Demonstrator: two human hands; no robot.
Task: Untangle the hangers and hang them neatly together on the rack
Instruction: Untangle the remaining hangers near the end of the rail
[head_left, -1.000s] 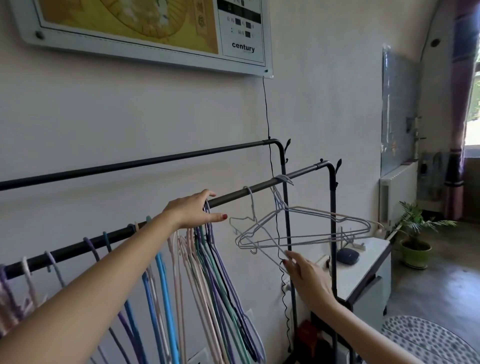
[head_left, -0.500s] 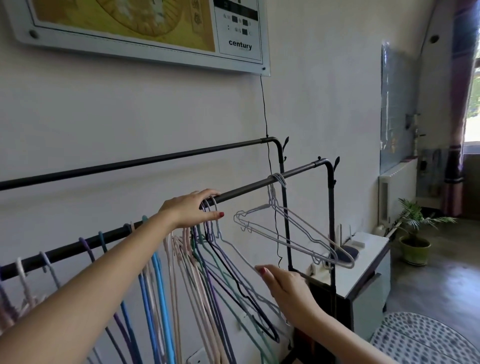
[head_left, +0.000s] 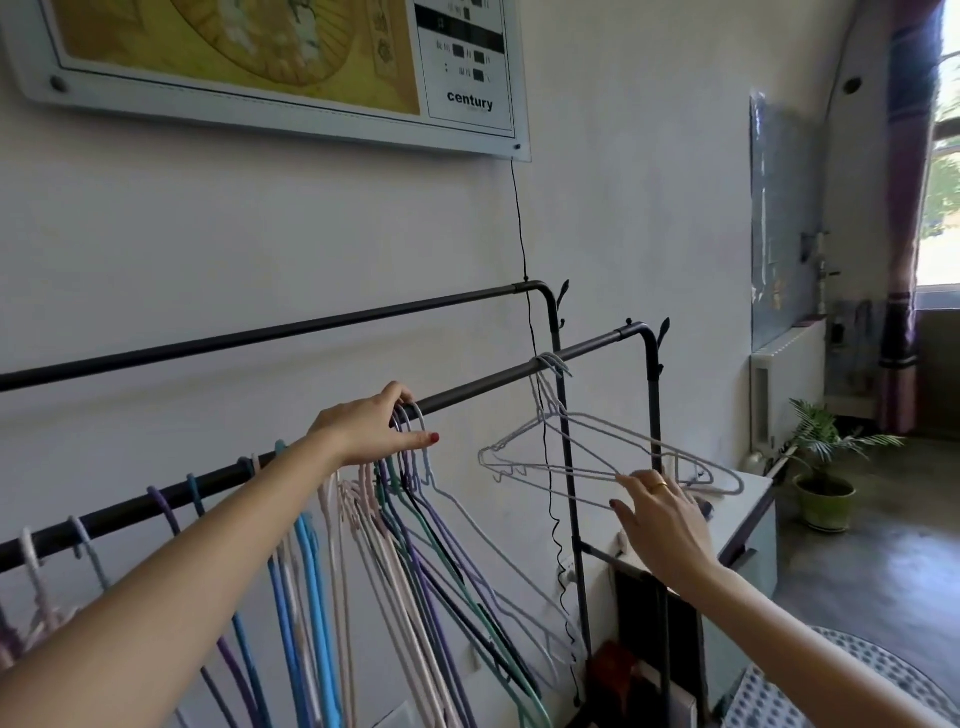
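My left hand (head_left: 371, 426) rests on the front rail (head_left: 483, 387) of a black clothes rack (head_left: 649, 395), fingers curled loosely over the hooks of a bunch of hangers (head_left: 415, 525); I cannot tell whether it grips them. That bunch hangs just below my hand and its long wire bodies slant down toward the right. The wires are thin and coated: pale pink, blue, purple, green, black and pale lilac. They are too closely packed for me to count.

Farther right on the same rail, well apart from the bunch, hangs a small cluster of pale lilac hangers (head_left: 582, 452). I see about three hooks over the rail; the exact count is unclear. Their long bottom bars lie nearly level, running left to right and dipping slightly to the right.

My right hand (head_left: 660, 519), wearing a gold ring, reaches up with fingers spread and its fingertips (head_left: 626, 480) touching the lower bars of that cluster, not closed around them.

To my left, a few separate hooks (head_left: 195, 493) sit spaced along the rail. A second, higher rail (head_left: 260, 338) runs behind, near the wall.
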